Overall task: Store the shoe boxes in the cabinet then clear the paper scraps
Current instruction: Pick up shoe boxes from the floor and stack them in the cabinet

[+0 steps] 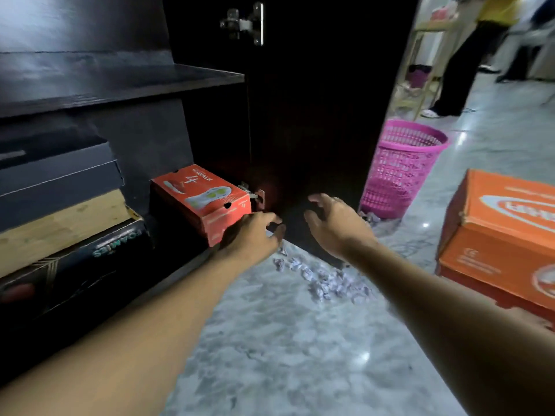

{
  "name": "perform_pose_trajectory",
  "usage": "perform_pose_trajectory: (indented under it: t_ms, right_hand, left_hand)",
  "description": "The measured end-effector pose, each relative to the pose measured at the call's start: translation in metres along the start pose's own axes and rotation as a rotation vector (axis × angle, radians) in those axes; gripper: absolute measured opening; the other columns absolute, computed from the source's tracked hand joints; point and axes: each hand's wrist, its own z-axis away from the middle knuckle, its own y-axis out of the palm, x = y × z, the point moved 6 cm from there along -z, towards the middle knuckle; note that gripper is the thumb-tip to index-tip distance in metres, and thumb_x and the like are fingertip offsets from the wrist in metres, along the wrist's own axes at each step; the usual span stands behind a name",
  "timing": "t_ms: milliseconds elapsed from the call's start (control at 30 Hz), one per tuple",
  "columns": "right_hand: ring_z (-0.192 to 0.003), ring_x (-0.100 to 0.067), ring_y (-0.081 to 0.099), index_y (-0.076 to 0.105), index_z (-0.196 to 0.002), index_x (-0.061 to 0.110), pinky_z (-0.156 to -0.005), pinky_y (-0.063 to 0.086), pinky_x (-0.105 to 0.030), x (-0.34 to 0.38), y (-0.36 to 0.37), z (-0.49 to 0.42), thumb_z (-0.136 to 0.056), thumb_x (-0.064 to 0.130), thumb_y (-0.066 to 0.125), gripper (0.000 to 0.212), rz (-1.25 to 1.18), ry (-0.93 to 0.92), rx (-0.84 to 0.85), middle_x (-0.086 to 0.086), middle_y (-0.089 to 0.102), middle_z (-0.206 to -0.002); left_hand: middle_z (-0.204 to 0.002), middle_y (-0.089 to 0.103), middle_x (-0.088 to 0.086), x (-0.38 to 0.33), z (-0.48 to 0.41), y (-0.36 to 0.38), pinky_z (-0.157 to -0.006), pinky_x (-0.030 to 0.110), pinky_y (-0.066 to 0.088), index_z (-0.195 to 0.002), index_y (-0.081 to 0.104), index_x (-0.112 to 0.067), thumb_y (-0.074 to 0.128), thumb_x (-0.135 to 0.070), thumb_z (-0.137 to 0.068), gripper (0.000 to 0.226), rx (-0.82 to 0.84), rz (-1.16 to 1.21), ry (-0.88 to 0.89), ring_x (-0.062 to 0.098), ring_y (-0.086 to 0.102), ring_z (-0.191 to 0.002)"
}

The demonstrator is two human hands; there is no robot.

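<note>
Fingers (265, 220) of the left hand (250, 235) curl on one corner of the red box (201, 196), right hand (336, 223) spread empty; cardboard looks light, stiff: grip its ends.

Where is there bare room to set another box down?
The marble floor nearer than the paper scraps, between cabinet and orange box, is bare; so is the upper shelf. Crowded: the stacked boxes beside the red box.
</note>
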Motion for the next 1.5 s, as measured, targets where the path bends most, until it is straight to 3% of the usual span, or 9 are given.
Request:
perform_pose_trajectory:
  t_ms: [167,300,633,800,1000,1100,1267,1400,1500]
  right_hand:
    - [-0.123,-0.025,0.054,0.046,-0.142,0.025,-0.097,0.046,-0.039,-0.046,-0.080,0.093,-0.100,0.043,0.045,0.046,0.055,0.057,-0.089,-0.006,0.054,-0.139]
    - [-0.124,-0.026,0.054,0.050,-0.138,0.024,-0.099,0.044,-0.038,-0.088,-0.134,0.172,-0.098,0.041,0.050,0.043,0.058,0.171,-0.188,-0.008,0.057,-0.135]
    - [-0.123,-0.015,0.054,0.051,-0.136,0.028,-0.096,0.045,-0.034,-0.207,-0.177,0.356,-0.098,0.046,0.047,0.042,0.136,0.478,-0.242,0.003,0.059,-0.133]
    - [-0.121,-0.015,0.056,0.050,-0.137,0.031,-0.101,0.046,-0.044,-0.264,-0.165,0.407,-0.095,0.053,0.044,0.048,0.035,0.646,-0.277,0.003,0.056,-0.137]
    - [-0.133,-0.024,0.043,0.041,-0.145,0.026,-0.103,0.038,-0.042,-0.321,-0.127,0.473,-0.095,0.050,0.044,0.056,-0.031,0.905,-0.251,-0.003,0.046,-0.146]
    - [-0.127,-0.029,0.048,0.039,-0.144,0.025,-0.100,0.043,-0.046,-0.342,-0.101,0.498,-0.090,0.053,0.045,0.061,-0.125,1.016,-0.209,-0.007,0.047,-0.143]
    - [-0.119,-0.024,0.057,0.039,-0.136,0.023,-0.090,0.051,-0.039,-0.341,-0.070,0.503,-0.088,0.038,0.053,0.053,-0.356,0.929,-0.209,0.000,0.055,-0.138]
    - [-0.114,-0.019,0.055,0.036,-0.138,0.028,-0.076,0.046,-0.032,-0.334,-0.059,0.514,-0.085,0.038,0.060,0.059,-0.308,0.884,-0.246,0.004,0.052,-0.134]
    - [-0.115,-0.010,0.055,0.036,-0.137,0.037,-0.084,0.049,-0.032,-0.321,-0.051,0.529,-0.083,0.045,0.065,0.062,-0.371,0.846,-0.255,0.012,0.052,-0.135]
  left_hand:
    - [-0.099,0.069,-0.004,-0.096,0.037,0.033,-0.080,0.038,0.055,-0.108,0.070,-0.026,0.048,-0.060,-0.080,0.049,0.088,0.100,0.195,0.017,0.066,-0.092]
    - [-0.110,0.070,0.001,-0.169,0.072,0.061,-0.086,0.036,0.054,-0.116,0.068,-0.023,0.057,-0.050,-0.081,0.046,0.194,0.191,0.280,0.020,0.066,-0.100]
    - [-0.099,0.067,-0.007,-0.294,0.182,0.172,-0.086,0.031,0.052,-0.104,0.068,-0.033,0.060,-0.049,-0.083,0.028,0.447,0.323,0.328,0.016,0.064,-0.095]
    - [-0.102,0.066,-0.006,-0.311,0.235,0.240,-0.090,0.038,0.052,-0.105,0.066,-0.035,0.053,-0.059,-0.074,0.041,0.543,0.325,0.217,0.019,0.062,-0.098]
    - [-0.103,0.056,-0.010,-0.303,0.299,0.313,-0.083,0.027,0.042,-0.116,0.060,-0.028,0.060,-0.042,-0.090,0.030,0.650,0.355,0.060,0.012,0.053,-0.094]
    - [-0.119,0.063,-0.005,-0.288,0.321,0.335,-0.090,0.036,0.051,-0.115,0.053,-0.040,0.057,-0.048,-0.084,0.032,0.690,0.331,0.008,0.019,0.060,-0.102]
    - [-0.128,0.060,-0.006,-0.276,0.340,0.345,-0.092,0.029,0.045,-0.133,0.048,-0.029,0.058,-0.032,-0.092,0.043,0.719,0.356,-0.090,0.023,0.058,-0.114]
    - [-0.121,0.064,-0.007,-0.267,0.344,0.338,-0.082,0.029,0.047,-0.124,0.050,-0.031,0.059,-0.037,-0.088,0.037,0.654,0.301,-0.088,0.020,0.060,-0.099]
    - [-0.114,0.065,-0.011,-0.246,0.358,0.323,-0.080,0.031,0.051,-0.120,0.050,-0.037,0.059,-0.047,-0.085,0.038,0.544,0.262,-0.084,0.019,0.062,-0.096]
